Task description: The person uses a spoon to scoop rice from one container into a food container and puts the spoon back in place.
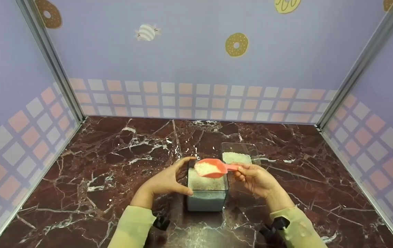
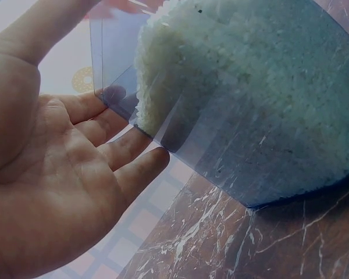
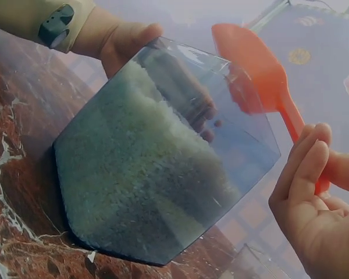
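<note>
A clear plastic container [image 1: 206, 203] stands on the table, filled well up with white rice [image 2: 267, 81]. My left hand [image 1: 165, 181] holds its left side, thumb at the near rim corner and fingers along the far part of the wall. With my right hand [image 1: 256, 179] I pinch the handle of an orange-red scoop [image 1: 221, 168] between thumb and fingers. The scoop is held over the container's opening, its bowl pointing left, with rice [image 1: 206, 168] in it. In the right wrist view the scoop [image 3: 253, 64] shows above the rim, partly behind the clear wall.
Behind and right of the container sits a smaller clear box [image 1: 239, 147] with some white rice [image 1: 236, 158] in it. Scattered white grains lie on the dark red marbled table [image 1: 120, 179]. Patterned panels [image 1: 196, 62] enclose the back and both sides.
</note>
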